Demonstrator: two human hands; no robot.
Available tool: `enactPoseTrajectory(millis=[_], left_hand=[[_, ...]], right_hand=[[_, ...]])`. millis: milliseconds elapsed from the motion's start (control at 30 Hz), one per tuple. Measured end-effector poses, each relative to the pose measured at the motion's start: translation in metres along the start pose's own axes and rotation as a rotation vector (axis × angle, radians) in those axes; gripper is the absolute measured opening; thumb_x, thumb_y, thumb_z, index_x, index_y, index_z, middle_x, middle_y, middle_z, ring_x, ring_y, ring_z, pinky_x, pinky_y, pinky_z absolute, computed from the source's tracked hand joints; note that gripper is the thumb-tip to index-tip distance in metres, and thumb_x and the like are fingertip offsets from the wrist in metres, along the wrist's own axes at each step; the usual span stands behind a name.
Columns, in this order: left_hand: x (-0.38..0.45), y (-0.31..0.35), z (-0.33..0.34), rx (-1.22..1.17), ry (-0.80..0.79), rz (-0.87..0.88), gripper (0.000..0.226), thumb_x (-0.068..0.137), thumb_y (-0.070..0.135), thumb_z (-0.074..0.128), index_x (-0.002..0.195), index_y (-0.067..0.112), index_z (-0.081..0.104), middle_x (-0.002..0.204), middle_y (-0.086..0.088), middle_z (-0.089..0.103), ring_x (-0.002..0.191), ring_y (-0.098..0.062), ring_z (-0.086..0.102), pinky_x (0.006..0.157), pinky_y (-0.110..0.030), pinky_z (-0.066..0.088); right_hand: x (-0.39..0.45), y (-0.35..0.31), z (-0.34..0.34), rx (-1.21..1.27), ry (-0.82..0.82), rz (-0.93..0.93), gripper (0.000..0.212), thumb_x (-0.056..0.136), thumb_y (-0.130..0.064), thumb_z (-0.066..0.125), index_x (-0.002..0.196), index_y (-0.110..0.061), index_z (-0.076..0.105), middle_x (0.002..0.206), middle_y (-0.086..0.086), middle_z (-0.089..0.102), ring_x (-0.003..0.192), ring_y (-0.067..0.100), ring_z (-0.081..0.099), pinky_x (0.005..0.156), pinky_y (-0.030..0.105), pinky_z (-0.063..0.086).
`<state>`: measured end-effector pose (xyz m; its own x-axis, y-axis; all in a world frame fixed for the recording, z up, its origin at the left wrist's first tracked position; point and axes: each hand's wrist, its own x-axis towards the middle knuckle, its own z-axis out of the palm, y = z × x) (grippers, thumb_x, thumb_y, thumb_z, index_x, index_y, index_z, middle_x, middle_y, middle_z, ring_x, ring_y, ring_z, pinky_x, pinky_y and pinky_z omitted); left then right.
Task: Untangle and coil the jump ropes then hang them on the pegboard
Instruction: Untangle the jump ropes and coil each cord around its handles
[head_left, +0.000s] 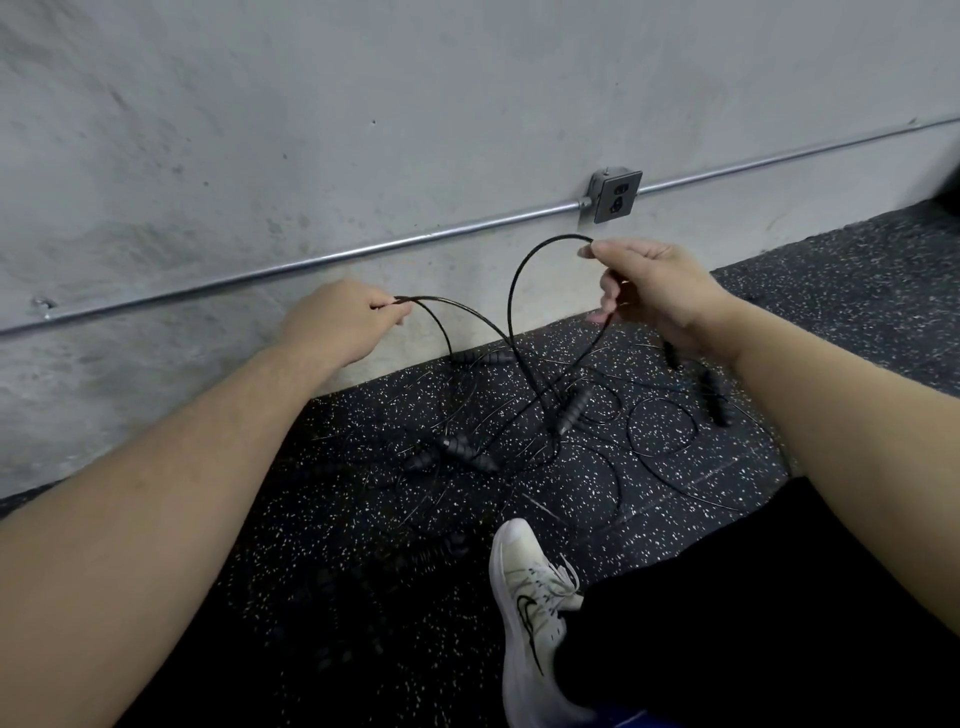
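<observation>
I count two hands, my left hand (337, 319) and right hand (657, 291). At least five ribbed black jump-rope handles (570, 410) show; the thin black cords (511, 306) are too tangled to count. One white laced sneaker (530, 613), one grey metal wall outlet (617, 196).

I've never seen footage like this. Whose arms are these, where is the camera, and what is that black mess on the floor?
There is no machine here: a person wears a wide-angle camera on the head, so you look down along their own two bare arms. It is the only view. The left hand pinches a bend of thin black rope, and the right hand pinches another loop of rope higher up. Below them, on the speckled rubber floor, lies a tangle of jump ropes, thin cords with ribbed black handles. The white sneaker is the person's own foot. Behind runs a grey wall with a metal conduit and a power outlet. No pegboard shows.
</observation>
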<state>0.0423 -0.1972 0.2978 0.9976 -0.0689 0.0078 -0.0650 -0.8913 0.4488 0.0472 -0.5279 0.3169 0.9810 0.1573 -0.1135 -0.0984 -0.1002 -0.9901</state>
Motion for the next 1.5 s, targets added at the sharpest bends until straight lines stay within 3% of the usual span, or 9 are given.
enactPoseTrajectory(millis=[133,333,500,633,767,900,1033,1200,1500], left_hand=[[-0.002,0.002,0.006,0.004,-0.027,-0.02,0.033,0.102,0.051,0.051,0.095,0.03,0.075,0.05,0.004,0.049,0.044,-0.015,0.041,0.049,-0.027,0.032],[-0.001,0.015,0.001,-0.236,0.047,0.007,0.031,0.102,0.051,0.051,0.095,0.031,0.075,0.06,-0.002,0.058,0.055,-0.019,0.057,0.065,-0.042,0.061],[-0.004,0.025,0.0,-0.288,0.089,0.06,0.031,0.099,0.055,0.054,0.085,0.036,0.073,0.062,-0.01,0.059,0.054,-0.02,0.058,0.066,-0.044,0.062],[-0.005,0.032,0.0,-0.334,0.113,0.087,0.032,0.098,0.057,0.054,0.082,0.036,0.073,0.062,-0.013,0.06,0.051,-0.019,0.057,0.061,-0.036,0.057],[-0.002,0.029,-0.002,-0.426,0.135,0.071,0.03,0.099,0.052,0.056,0.082,0.034,0.073,0.062,-0.003,0.058,0.05,-0.016,0.056,0.053,-0.032,0.054],[0.001,0.015,0.003,-0.463,0.117,-0.027,0.027,0.1,0.048,0.057,0.09,0.03,0.075,0.067,-0.002,0.059,0.051,-0.015,0.054,0.048,-0.028,0.048],[0.001,0.007,0.006,-0.259,-0.043,-0.063,0.029,0.1,0.041,0.06,0.123,0.027,0.067,0.092,-0.001,0.067,0.056,-0.015,0.056,0.05,-0.029,0.05],[-0.01,0.028,0.035,-0.294,-0.255,-0.053,0.068,0.092,0.047,0.071,0.152,0.029,0.044,0.136,-0.011,0.06,0.052,-0.009,0.056,0.047,-0.024,0.046],[-0.049,0.078,0.098,-0.636,-0.527,-0.036,0.027,0.091,0.04,0.075,0.114,0.027,0.073,0.078,0.008,0.072,0.04,-0.006,0.05,0.04,-0.022,0.042]], right_hand=[[-0.004,0.0,0.002,-0.313,-0.072,-0.017,0.019,0.102,-0.027,0.059,0.107,-0.014,0.073,0.056,-0.003,0.044,0.048,0.012,0.041,0.047,0.026,0.042],[0.0,0.021,0.003,-0.837,-0.208,0.414,0.026,0.106,-0.028,0.051,0.121,-0.012,0.063,0.064,0.006,0.068,0.054,0.024,0.064,0.055,0.034,0.054],[0.004,0.035,0.017,-1.239,-0.12,0.279,0.043,0.103,-0.028,0.052,0.145,-0.015,0.051,0.129,0.01,0.066,0.099,0.026,0.068,0.088,0.036,0.056],[0.002,0.031,0.041,-0.965,-0.227,0.063,0.057,0.098,-0.033,0.065,0.15,-0.029,0.042,0.136,0.002,0.056,0.105,0.02,0.062,0.092,0.03,0.047],[-0.003,0.03,0.055,-0.87,-0.4,0.024,0.026,0.102,-0.042,0.055,0.12,-0.028,0.066,0.116,-0.005,0.069,0.105,0.018,0.063,0.103,0.035,0.046],[-0.007,0.03,0.054,-0.704,-0.477,0.071,0.02,0.105,-0.032,0.051,0.1,-0.013,0.055,0.092,0.007,0.076,0.082,0.024,0.067,0.082,0.044,0.053],[-0.009,0.023,0.056,-0.576,-0.321,0.03,0.017,0.107,-0.026,0.048,0.098,-0.012,0.048,0.061,0.007,0.064,0.054,0.024,0.058,0.051,0.029,0.046],[-0.01,-0.001,0.062,-0.225,-0.119,0.009,0.011,0.107,-0.023,0.051,0.101,-0.015,0.054,0.067,0.013,0.065,0.05,0.026,0.062,0.045,0.03,0.054],[-0.013,-0.004,0.08,0.074,-0.056,0.09,0.012,0.107,-0.025,0.05,0.102,-0.014,0.054,0.075,0.008,0.072,0.057,0.022,0.07,0.046,0.029,0.056]])
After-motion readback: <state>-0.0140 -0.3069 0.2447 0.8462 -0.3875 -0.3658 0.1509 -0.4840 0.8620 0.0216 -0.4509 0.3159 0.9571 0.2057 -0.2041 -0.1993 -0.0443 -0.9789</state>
